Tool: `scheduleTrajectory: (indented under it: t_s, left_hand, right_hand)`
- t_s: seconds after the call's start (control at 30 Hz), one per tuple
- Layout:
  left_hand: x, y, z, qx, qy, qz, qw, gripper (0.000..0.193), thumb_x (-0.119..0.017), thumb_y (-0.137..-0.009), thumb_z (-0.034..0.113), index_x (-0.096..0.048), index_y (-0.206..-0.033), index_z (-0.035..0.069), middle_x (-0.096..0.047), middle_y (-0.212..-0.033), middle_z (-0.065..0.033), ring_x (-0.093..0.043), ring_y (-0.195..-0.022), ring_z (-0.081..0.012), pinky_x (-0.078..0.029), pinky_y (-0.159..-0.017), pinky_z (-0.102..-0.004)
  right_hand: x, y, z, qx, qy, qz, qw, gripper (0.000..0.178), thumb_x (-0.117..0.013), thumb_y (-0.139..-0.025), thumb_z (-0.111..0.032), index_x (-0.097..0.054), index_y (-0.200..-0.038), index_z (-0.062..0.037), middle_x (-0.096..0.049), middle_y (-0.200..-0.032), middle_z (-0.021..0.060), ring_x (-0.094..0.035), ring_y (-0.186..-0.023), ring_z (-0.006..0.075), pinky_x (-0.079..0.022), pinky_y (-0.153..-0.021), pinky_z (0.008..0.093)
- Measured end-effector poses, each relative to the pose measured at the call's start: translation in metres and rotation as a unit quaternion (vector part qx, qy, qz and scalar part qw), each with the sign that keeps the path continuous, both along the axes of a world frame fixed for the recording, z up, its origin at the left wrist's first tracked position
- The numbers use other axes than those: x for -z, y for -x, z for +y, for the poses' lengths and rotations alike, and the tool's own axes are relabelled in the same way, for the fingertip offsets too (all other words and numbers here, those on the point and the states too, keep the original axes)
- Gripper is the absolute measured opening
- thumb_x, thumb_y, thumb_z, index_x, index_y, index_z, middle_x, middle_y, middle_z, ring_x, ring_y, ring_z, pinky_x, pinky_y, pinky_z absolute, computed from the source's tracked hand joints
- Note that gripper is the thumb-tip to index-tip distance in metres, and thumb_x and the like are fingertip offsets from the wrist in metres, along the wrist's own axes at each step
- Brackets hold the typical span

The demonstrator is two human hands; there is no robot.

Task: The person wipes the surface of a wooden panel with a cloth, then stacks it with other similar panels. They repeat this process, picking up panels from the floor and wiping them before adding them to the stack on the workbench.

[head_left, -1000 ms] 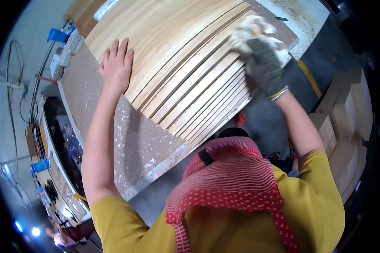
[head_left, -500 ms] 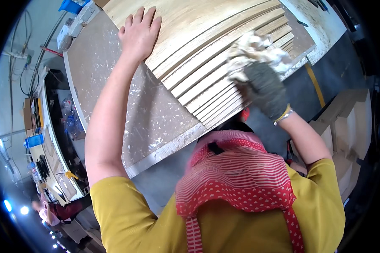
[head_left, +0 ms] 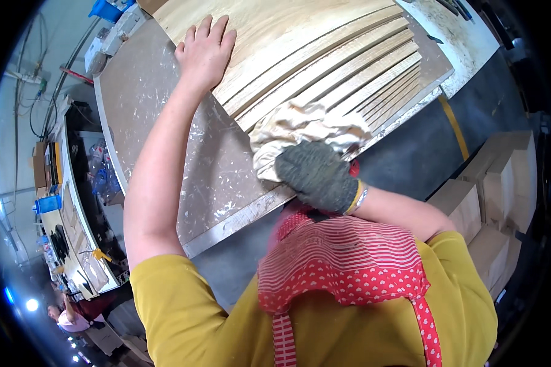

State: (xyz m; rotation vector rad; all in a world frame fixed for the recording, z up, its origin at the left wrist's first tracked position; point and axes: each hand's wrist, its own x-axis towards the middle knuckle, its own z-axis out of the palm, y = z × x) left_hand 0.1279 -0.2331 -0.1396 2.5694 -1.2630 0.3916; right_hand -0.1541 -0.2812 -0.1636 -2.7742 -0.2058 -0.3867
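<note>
Bare and spread flat, my left hand [head_left: 206, 54] rests on the left edge of the top wooden board [head_left: 275, 30]. Several light wooden boards [head_left: 343, 67] lie under it, their edges stepped toward me like a fanned stack. My right hand [head_left: 318, 174] wears a dark grey work glove and is closed on a crumpled cream rag [head_left: 300, 128]. The rag lies over the near left ends of the stepped boards and covers them there. Its fingers are partly hidden by the cloth and glove.
The boards sit on a worn grey worktable [head_left: 208, 165] with paint specks. Pale wooden blocks or boxes [head_left: 508, 183] are stacked on the floor at right. A side bench [head_left: 82, 244] with tools stands at left, and another person [head_left: 70, 318] is far off at lower left.
My right hand has swept the rag leftward and toward me, from the right part of the stepped boards to their near left ends. My left hand stays nearly in place.
</note>
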Motion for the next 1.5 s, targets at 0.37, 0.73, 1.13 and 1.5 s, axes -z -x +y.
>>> scheduleTrajectory:
  t_s: [0.37, 0.73, 1.13, 1.5]
  left_hand:
    - [-0.012, 0.015, -0.025, 0.088, -0.032, -0.006, 0.996, 0.044, -0.038, -0.095, 0.039, -0.044, -0.135, 0.024, -0.04, -0.141, -0.0083, -0.036, -0.13, -0.0257, -0.027, -0.104, -0.0495]
    - [-0.017, 0.021, -0.023, 0.098, -0.037, 0.031, 0.994, 0.047, -0.036, -0.095, 0.04, -0.042, -0.138, 0.022, -0.036, -0.144, -0.0115, -0.031, -0.133, -0.0322, -0.02, -0.107, -0.0501]
    - [-0.022, 0.022, -0.023, 0.102, -0.047, 0.027, 0.993, 0.045, -0.037, -0.096, 0.039, -0.041, -0.137, 0.021, -0.035, -0.145, -0.0105, -0.031, -0.133, -0.0312, -0.022, -0.107, -0.0481]
    - [-0.019, 0.016, -0.014, 0.074, -0.052, 0.016, 0.996, 0.046, -0.038, -0.095, 0.039, -0.042, -0.137, 0.022, -0.036, -0.144, -0.01, -0.032, -0.133, -0.031, -0.023, -0.106, -0.0481]
  right_hand:
    - [0.002, 0.019, -0.114, 0.194, 0.059, -0.129, 0.971, 0.018, -0.055, -0.086, -0.019, -0.064, -0.095, -0.0073, -0.059, -0.082, 0.0128, -0.059, -0.078, 0.0282, -0.048, -0.075, 0.0375]
    - [0.006, 0.029, -0.139, 0.337, -0.132, -0.079, 0.929, 0.017, -0.06, -0.084, -0.014, -0.064, -0.098, -0.0074, -0.06, -0.094, 0.0113, -0.061, -0.084, 0.0236, -0.05, -0.073, 0.0347]
    - [0.039, 0.033, -0.166, 0.312, -0.027, -0.198, 0.929, 0.024, -0.057, -0.086, -0.013, -0.062, -0.109, -0.011, -0.062, -0.095, 0.0149, -0.062, -0.084, 0.0277, -0.051, -0.075, 0.0373]
    - [0.027, 0.018, -0.071, 0.134, 0.02, -0.21, 0.968, 0.024, -0.061, -0.083, -0.023, -0.06, -0.099, -0.0057, -0.062, -0.093, 0.0144, -0.063, -0.087, 0.0283, -0.051, -0.079, 0.0424]
